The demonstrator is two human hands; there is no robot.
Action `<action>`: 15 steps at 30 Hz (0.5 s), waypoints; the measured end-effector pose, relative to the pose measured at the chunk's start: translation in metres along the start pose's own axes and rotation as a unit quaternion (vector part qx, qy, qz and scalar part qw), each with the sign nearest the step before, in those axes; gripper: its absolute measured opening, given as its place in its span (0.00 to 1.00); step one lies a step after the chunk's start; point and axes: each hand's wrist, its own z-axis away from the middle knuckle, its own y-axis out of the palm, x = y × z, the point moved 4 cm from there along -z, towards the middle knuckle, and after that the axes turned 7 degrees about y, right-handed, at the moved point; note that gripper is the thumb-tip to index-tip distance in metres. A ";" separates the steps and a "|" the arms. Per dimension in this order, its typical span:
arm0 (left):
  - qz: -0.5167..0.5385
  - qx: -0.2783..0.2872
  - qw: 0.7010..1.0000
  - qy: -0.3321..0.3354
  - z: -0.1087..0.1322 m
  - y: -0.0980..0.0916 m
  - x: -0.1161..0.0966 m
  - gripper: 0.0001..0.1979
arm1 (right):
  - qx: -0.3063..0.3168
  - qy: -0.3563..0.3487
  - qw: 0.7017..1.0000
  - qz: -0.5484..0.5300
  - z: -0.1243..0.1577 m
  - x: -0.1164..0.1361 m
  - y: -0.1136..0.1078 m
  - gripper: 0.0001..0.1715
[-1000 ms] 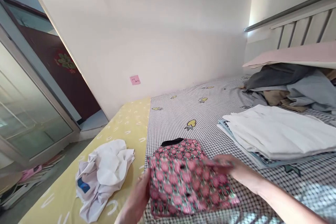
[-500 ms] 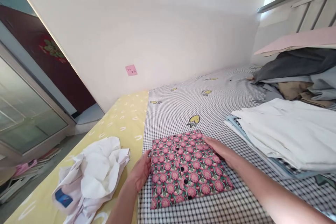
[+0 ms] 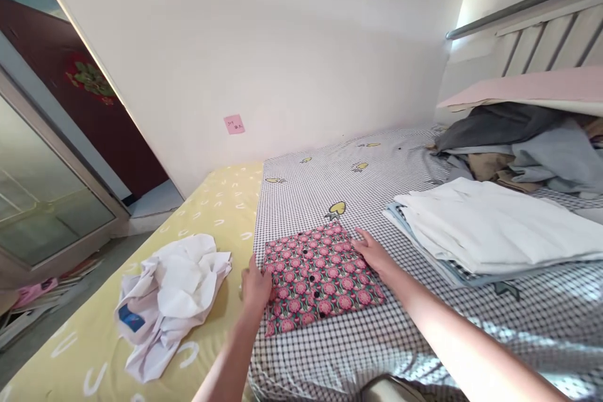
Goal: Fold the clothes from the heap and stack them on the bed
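A folded shirt (image 3: 325, 273) with a pink floral print and dark buttons lies flat on the checked bedsheet. At its left edge is my left hand (image 3: 257, 282), open with fingers loosely bent and the thumb side against the cloth. My right hand (image 3: 374, 253) rests by the upper right edge, fingers apart, touching the fabric. Left of the shirt, on the yellow part of the bedding, lies a crumpled white garment (image 3: 176, 295) with a blue patch.
A stack of folded white clothes (image 3: 485, 223) stands at the right. Behind it are piled grey and brown garments (image 3: 518, 144) under a pink board-like sheet (image 3: 532, 88). A white wall (image 3: 301, 56) borders the bed's far side; a glass-paned door (image 3: 42, 195) is at left.
The view has shifted, and the shirt appears slightly farther away. My left hand has turned with its fingers more bent; my right fingers have spread at the shirt's edge.
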 end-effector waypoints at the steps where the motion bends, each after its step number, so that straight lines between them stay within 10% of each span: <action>1: -0.035 -0.016 0.999 0.034 0.004 0.000 -0.011 0.32 | -0.009 0.000 1.000 0.015 0.004 -0.001 -0.001 0.33; 6: -0.250 0.066 0.906 0.335 0.045 0.043 -0.051 0.25 | -0.055 -0.012 0.995 0.082 0.028 -0.007 -0.009 0.26; 11: -0.310 0.123 0.887 0.319 0.068 0.084 -0.006 0.26 | -0.087 -0.031 0.979 0.180 0.052 -0.005 -0.016 0.23; 15: -0.344 0.114 0.871 0.332 0.069 0.088 0.008 0.27 | -0.222 -0.187 0.898 0.330 0.080 0.053 0.003 0.28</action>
